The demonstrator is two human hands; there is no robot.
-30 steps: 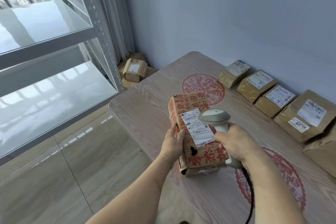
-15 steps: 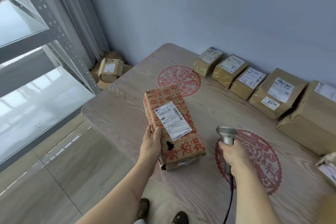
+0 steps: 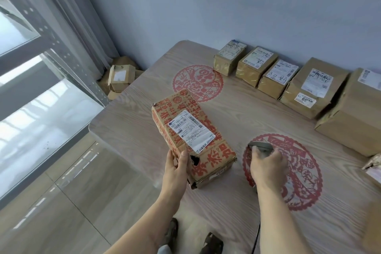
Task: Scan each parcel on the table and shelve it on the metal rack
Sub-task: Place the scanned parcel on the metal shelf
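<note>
A cardboard parcel printed with red characters (image 3: 191, 136) lies on the wooden table (image 3: 134, 130), its white shipping label facing up. My left hand (image 3: 177, 169) grips its near left corner. To the right, my right hand (image 3: 268, 165) holds the grey barcode scanner (image 3: 260, 146) low against the tabletop, over a red paper-cut pattern. Its cable runs down past my forearm. Several brown parcels (image 3: 257, 66) stand in a row along the wall at the back of the table. The metal rack (image 3: 51, 97) with pale shelves stands on the left.
A small box (image 3: 119, 77) and more cardboard lie on the floor in the corner between rack and table. A curtain (image 3: 68, 16) hangs behind the rack. A torn parcel edge (image 3: 374, 163) shows at the right border. My feet show below the table edge.
My right hand has taken the scanner off the parcel's label and lowered it to the table on the right. My left hand has kept its hold on the parcel. The view has swung right.
</note>
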